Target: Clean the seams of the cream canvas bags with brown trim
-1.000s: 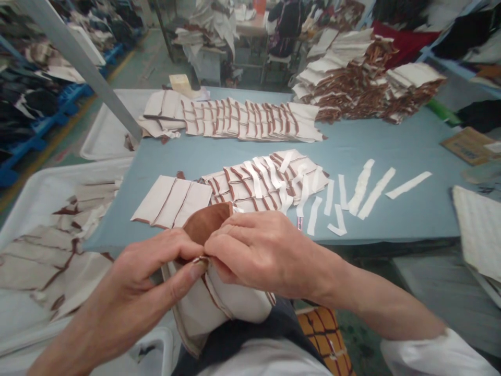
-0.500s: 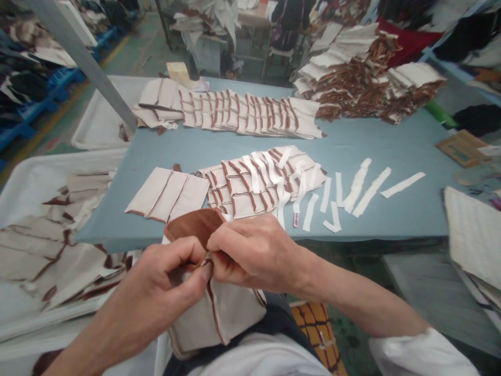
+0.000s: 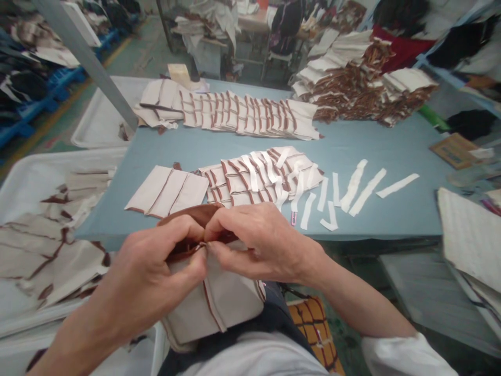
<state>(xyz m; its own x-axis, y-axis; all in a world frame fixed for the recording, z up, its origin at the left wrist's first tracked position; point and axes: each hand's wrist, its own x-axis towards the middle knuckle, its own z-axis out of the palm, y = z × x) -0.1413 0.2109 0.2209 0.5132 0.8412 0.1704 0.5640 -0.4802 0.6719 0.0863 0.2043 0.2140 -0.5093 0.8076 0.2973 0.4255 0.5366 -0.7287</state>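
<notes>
Both of my hands pinch the top edge of a cream fabric pouch [image 3: 219, 303] with brown trim and a brown lining, held over my lap below the table's near edge. My left hand [image 3: 152, 277] grips the left side of the opening, fingers closed. My right hand [image 3: 258, 245] pinches the rim beside it, fingertips meeting my left thumb. The brown lining [image 3: 188, 215] shows above my fingers.
The blue table [image 3: 371, 146] holds rows of overlapped cream and brown pieces [image 3: 242, 117], a nearer row [image 3: 258, 180], white strips [image 3: 354, 185] and tall stacks [image 3: 352, 78] at the back right. White trays [image 3: 31, 183] with more pieces stand at left. A grey post [image 3: 90, 68] slants at left.
The pouch has been raised and turned a little; my fingers have shifted along its rim, folding the brown lining over. The view has tilted slightly.
</notes>
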